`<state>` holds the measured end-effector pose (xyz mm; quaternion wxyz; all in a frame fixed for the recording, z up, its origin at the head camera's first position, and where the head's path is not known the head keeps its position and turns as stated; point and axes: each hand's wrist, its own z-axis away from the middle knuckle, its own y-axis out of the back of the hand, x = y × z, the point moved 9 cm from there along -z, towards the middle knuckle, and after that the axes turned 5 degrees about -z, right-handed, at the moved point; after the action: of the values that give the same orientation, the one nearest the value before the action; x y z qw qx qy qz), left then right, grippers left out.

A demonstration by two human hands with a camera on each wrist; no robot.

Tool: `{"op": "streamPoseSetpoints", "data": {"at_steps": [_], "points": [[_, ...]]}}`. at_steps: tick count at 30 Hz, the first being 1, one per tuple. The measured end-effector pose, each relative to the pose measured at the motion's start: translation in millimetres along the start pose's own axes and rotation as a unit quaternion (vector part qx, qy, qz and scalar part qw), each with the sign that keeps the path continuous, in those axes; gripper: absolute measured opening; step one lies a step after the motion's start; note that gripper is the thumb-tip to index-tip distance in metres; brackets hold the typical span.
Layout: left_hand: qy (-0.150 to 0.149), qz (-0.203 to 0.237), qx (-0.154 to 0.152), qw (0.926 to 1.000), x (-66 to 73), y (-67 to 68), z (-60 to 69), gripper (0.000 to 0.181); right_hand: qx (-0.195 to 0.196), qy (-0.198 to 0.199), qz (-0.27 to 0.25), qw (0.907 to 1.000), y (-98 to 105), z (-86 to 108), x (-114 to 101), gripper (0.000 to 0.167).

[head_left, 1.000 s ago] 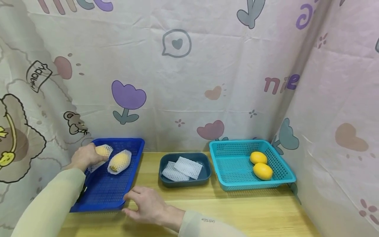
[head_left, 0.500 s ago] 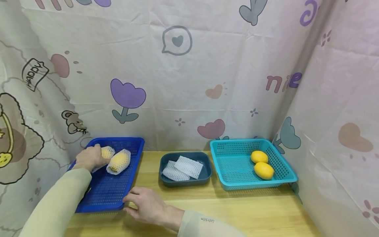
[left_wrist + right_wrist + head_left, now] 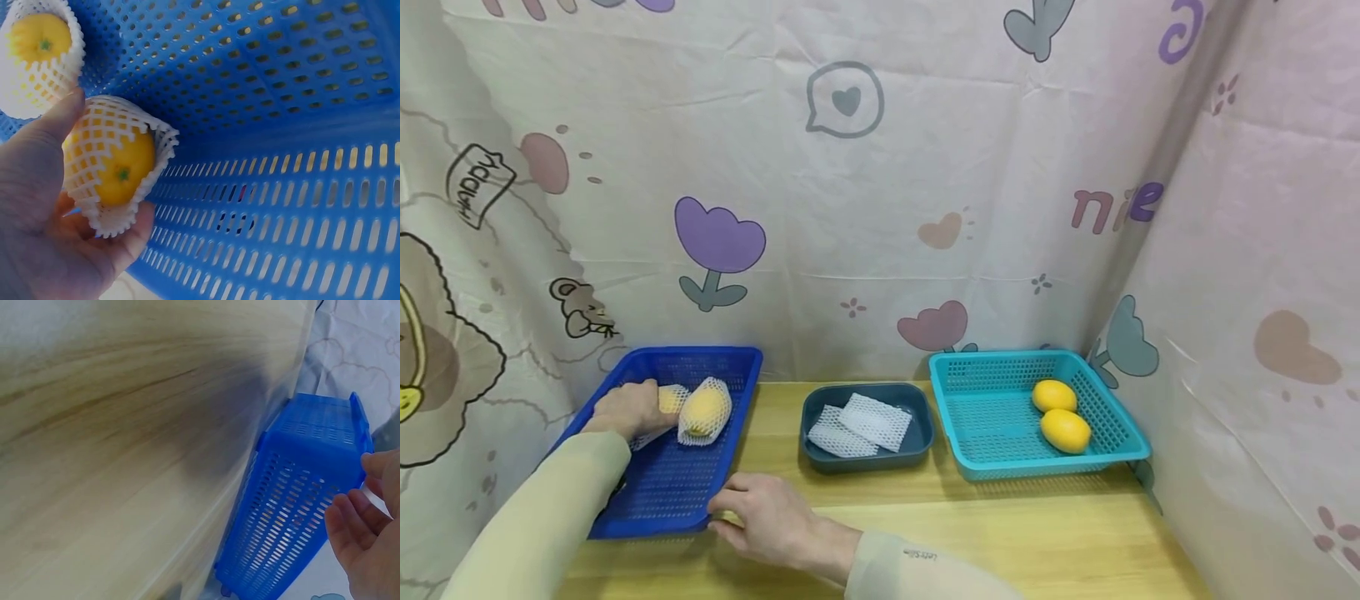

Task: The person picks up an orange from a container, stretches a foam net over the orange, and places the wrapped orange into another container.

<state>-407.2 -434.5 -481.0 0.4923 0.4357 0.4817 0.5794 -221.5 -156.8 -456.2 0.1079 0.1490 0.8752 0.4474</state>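
In the head view, my left hand [image 3: 625,408] grips a yellow lemon in a white foam net [image 3: 672,398] inside the blue basket [image 3: 670,492]. The left wrist view shows the thumb above this netted lemon [image 3: 122,165] and fingers curled beneath it. Right beside it lies a second netted lemon [image 3: 706,412], its stem end showing in the left wrist view. My right hand [image 3: 767,517] is at the basket's near right corner. In the right wrist view, the right hand's thumb and fingers pinch the blue basket's rim [image 3: 361,434].
A dark teal tray [image 3: 868,464] with flat white foam nets [image 3: 876,422] stands mid-table. To its right, a turquoise basket [image 3: 985,417] holds two bare lemons [image 3: 1065,431]. Printed cloth [image 3: 850,208] hangs behind and at both sides of the wooden table [image 3: 1000,533].
My left hand has shifted right and a little nearer with its netted lemon, close against the other one. That second lemon has turned more upright. My right hand stays at the basket corner.
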Motion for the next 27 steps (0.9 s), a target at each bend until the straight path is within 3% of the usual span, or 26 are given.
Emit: {"op": "streamPoseSetpoints", "data": {"at_steps": [6,16,27], "points": [[-0.004,0.0,-0.022,0.9998,3.5,3.3,8.6,0.11,-0.008,-0.001,-0.004,1.0,0.2,1.0,-3.2,0.014],[-0.013,-0.003,-0.021,0.9997,6.1,19.6,23.0,0.091,-0.023,-0.013,-0.001,0.9997,3.2,3.1,-5.2,0.023],[-0.054,-0.006,0.026,0.9982,14.6,39.5,43.7,0.091,-0.043,-0.026,-0.023,0.9985,5.8,12.9,-1.7,0.02]]}}
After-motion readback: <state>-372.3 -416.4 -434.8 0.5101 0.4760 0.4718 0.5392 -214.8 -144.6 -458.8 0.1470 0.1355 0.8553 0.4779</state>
